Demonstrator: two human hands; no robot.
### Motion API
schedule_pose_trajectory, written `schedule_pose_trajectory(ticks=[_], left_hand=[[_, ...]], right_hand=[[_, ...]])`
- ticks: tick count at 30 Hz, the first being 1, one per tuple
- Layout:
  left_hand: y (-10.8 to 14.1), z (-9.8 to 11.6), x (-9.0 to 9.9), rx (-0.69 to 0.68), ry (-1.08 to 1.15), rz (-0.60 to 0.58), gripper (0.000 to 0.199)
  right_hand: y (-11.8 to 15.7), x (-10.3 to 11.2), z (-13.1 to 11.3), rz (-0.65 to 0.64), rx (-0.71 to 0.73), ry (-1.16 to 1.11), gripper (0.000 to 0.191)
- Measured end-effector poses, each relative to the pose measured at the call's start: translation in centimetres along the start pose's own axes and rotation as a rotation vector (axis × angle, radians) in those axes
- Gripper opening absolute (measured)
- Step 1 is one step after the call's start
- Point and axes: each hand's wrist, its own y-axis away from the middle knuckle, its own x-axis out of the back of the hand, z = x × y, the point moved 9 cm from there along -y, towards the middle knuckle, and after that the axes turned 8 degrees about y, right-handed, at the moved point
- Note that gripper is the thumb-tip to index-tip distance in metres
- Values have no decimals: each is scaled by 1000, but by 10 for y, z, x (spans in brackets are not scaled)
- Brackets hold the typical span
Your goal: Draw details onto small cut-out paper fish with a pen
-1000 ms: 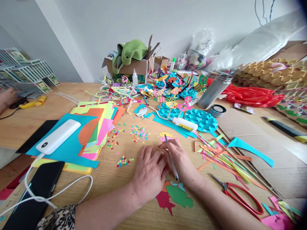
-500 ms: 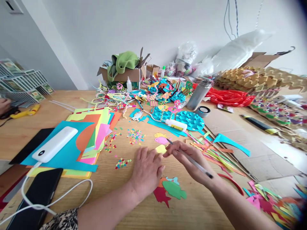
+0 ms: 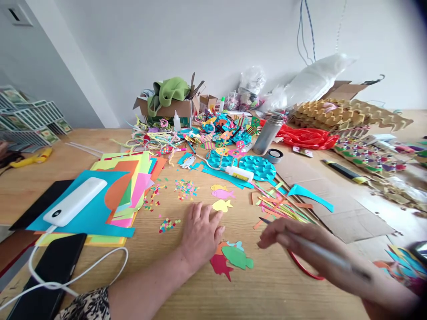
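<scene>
My left hand (image 3: 202, 233) lies flat on the wooden table, fingers spread, its tips near a yellow paper fish (image 3: 223, 205). Just beyond that fish are a pink paper fish (image 3: 223, 194) with eye and mouth marks and an orange-yellow one (image 3: 218, 187). My right hand (image 3: 300, 244), blurred, is closed around a grey pen (image 3: 328, 254) whose dark tip points left. Between the hands lies a small pile with a green paper fish (image 3: 237, 258), a red one (image 3: 221, 266) and pieces of orange and light blue partly covered.
Coloured paper (image 3: 123, 178) lies at left under a white power bank (image 3: 75, 201); a black phone (image 3: 50, 271) is nearer. Confetti dots (image 3: 169, 225), a glue bottle (image 3: 239, 174), a steel flask (image 3: 267, 134), paper strips (image 3: 283, 200) and egg trays (image 3: 333, 113) surround the work area. Another person's hand (image 3: 3, 149) shows far left.
My right hand has moved right and nearer me with the pen, away from the yellow fish, whose tail now shows. My left hand stays nearly in place. The view has turned slightly right.
</scene>
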Motion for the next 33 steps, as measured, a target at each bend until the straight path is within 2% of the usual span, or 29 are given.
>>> schedule_pose_trajectory(ticks=[4, 7, 12, 15, 19, 23, 30, 33], left_hand=[[1, -1, 1, 8, -3, 9, 36], [0, -1, 3, 11, -1, 23, 34], [-1, 1, 4, 15, 16, -13, 35], [-1, 2, 2, 25, 11, -48, 37], [0, 1, -1, 43, -20, -76, 37], [-1, 0, -4, 42, -34, -112, 38], [-1, -1, -5, 22, -60, -132, 40], [-1, -2, -5, 15, -62, -122, 39]], right_hand=[[-42, -2, 5, 120, 23, -236, 42], [-78, -18, 18, 148, -16, -355, 45], [-119, -54, 45, 175, -123, -568, 32], [-124, -66, 55, 193, -143, -542, 28], [-121, -71, 69, 218, -169, -451, 23], [-121, -74, 76, 225, -167, -405, 25], [-114, -58, 77, 401, -173, -416, 30], [-112, -57, 73, 402, -155, -443, 29]])
